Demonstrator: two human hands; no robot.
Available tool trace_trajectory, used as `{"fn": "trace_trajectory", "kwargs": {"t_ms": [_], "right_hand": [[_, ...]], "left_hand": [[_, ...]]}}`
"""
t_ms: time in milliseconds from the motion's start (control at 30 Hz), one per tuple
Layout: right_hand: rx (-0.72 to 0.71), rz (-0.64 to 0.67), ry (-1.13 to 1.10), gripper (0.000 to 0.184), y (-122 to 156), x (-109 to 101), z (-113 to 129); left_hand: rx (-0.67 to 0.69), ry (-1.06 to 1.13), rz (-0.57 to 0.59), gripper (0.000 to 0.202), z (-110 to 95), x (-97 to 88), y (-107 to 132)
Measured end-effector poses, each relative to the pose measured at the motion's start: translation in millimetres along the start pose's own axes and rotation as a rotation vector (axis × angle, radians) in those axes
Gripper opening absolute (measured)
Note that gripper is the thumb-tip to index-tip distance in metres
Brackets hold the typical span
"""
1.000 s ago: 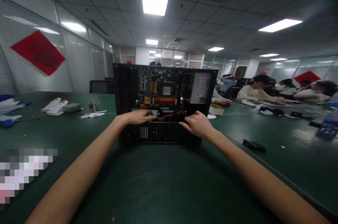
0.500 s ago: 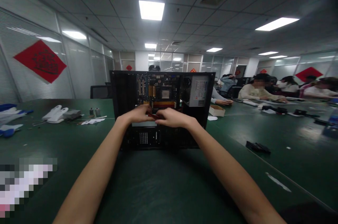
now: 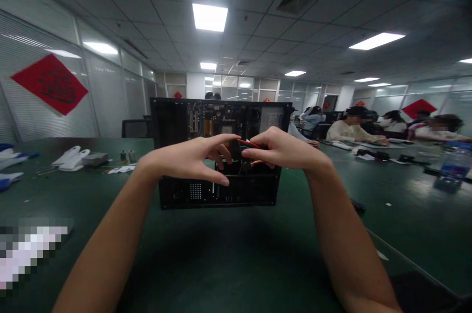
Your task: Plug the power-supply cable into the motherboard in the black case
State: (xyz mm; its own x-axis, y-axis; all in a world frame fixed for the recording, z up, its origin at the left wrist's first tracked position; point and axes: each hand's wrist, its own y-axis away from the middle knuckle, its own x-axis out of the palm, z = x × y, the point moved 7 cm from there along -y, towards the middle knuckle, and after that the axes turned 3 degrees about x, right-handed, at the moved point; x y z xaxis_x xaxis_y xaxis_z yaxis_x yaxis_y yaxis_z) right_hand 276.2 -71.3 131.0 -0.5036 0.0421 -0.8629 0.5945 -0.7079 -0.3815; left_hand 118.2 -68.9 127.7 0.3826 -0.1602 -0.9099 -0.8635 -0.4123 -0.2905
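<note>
A black computer case [image 3: 169, 131] stands on the green table with its open side facing me. Inside it are a motherboard [image 3: 217, 119] and, at upper right, a silver power supply [image 3: 269, 119]. My left hand [image 3: 195, 156] is in front of the case, thumb and fingers apart, with nothing visible between them. Red, orange and dark cables [image 3: 249, 144] run into my right hand [image 3: 282, 148], whose thumb and fingers close on them. Both hands hide the lower part of the motherboard and the middle of the case.
White gloves [image 3: 72, 158] and a grey block [image 3: 94, 158] lie on the left. A plastic bottle [image 3: 452, 165] stands at the right. People sit along the far right side, among them a person in a pale top [image 3: 344, 131]. An office chair [image 3: 136, 128] is behind the table.
My hands were together at the lower motherboard; now they are apart and nearer to me. The left fingers have spread, and the right hand has moved right with cables in it.
</note>
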Motion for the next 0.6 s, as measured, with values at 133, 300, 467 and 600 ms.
{"fn": "trace_trajectory", "kwargs": {"t_ms": [133, 300, 467, 600], "right_hand": [[-0.012, -0.058, 0.01, 0.042, -2.7, -1.6, 7.5], [-0.068, -0.122, 0.061, 0.039, -4.7, -1.8, 16.0], [-0.06, -0.082, 0.019, 0.034, -1.8, 0.9, 19.2], [-0.087, -0.036, -0.008, 0.032, -1.8, 5.5, 23.5]], "left_hand": [[0.058, -0.003, -0.08, 0.091, -5.4, -0.9, -0.2], [0.099, 0.004, -0.232, 0.083, -17.4, 0.5, -9.2], [0.114, -0.036, -0.274, 0.067, -24.2, 2.1, -13.4], [0.103, -0.042, -0.278, 0.059, -24.3, -0.7, -13.4]]}}
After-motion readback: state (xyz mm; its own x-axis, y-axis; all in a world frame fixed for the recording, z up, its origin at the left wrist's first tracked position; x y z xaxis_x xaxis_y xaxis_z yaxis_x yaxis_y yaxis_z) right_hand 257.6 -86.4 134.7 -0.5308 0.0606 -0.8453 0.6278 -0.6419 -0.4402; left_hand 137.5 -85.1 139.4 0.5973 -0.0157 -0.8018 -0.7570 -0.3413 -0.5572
